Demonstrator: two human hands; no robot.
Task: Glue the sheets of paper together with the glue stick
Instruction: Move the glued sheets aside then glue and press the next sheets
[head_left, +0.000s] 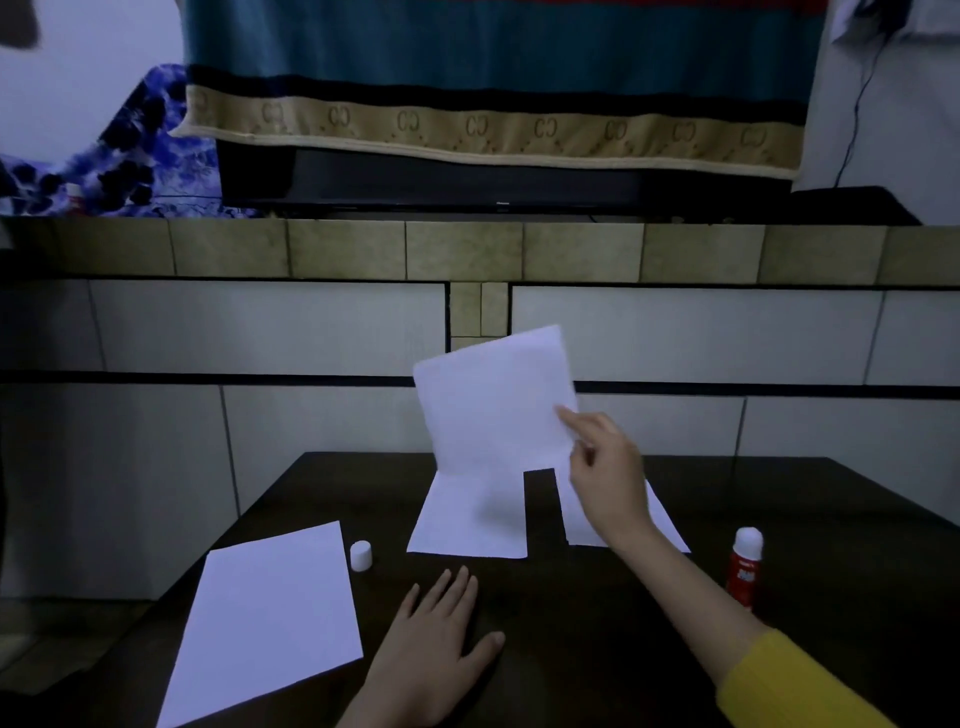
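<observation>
From the head camera, the right hand (605, 470) is up over the far middle of the dark desk (571, 613), its grip pinching the right edge of a lifted sheet (493, 400) between thumb and fingers, and that sheet stands tilted up off the surface, its top leaning left. Its lower edge meets a flat sheet (467, 519) lying below it near the far edge; whether the two are joined or one folded piece cannot be told. Just right of that, another sheet (665, 519) lies flat, partly hidden behind the right wrist. The left hand (434, 639) rests palm down on the desk toward the near edge, fingers straight and spread, holding nothing. Over by the near left corner a larger separate sheet (270, 618) lies flat at an angle, and just beside its far right corner stands a small white cap (360, 555). The glue stick (744, 566) stands upright near the right edge, red body, white top, well apart from both hands. A yellow sleeve (789, 686) covers the right forearm.
</observation>
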